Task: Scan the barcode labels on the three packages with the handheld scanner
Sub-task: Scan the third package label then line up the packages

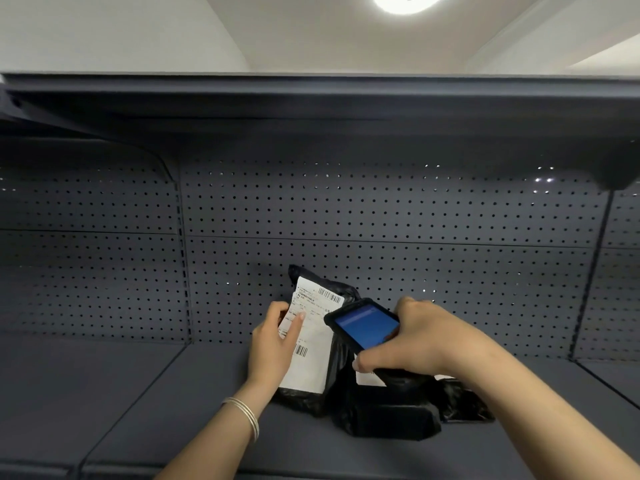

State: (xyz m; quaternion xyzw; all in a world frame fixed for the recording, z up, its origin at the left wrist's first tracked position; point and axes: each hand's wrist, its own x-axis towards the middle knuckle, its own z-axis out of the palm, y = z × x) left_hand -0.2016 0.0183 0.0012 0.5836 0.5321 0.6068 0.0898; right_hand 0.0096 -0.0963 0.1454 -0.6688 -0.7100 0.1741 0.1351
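Observation:
A black plastic package (337,291) stands upright on the dark shelf (194,393), its white barcode label (311,362) facing me. My left hand (273,344) grips its left edge, thumb across the label. My right hand (426,337) holds the black handheld scanner (365,325), blue screen lit, just right of the label and in front of the package's upper right corner. Two more black packages lie flat below my right hand: one in front (391,415), one behind it to the right (464,400) with a strip of white label showing.
A dark perforated back panel (381,220) rises behind the shelf. Another shelf (311,98) overhangs above. Upright posts (183,265) split the panel on the left and at the right (592,271). A ceiling lamp (405,1) glows overhead.

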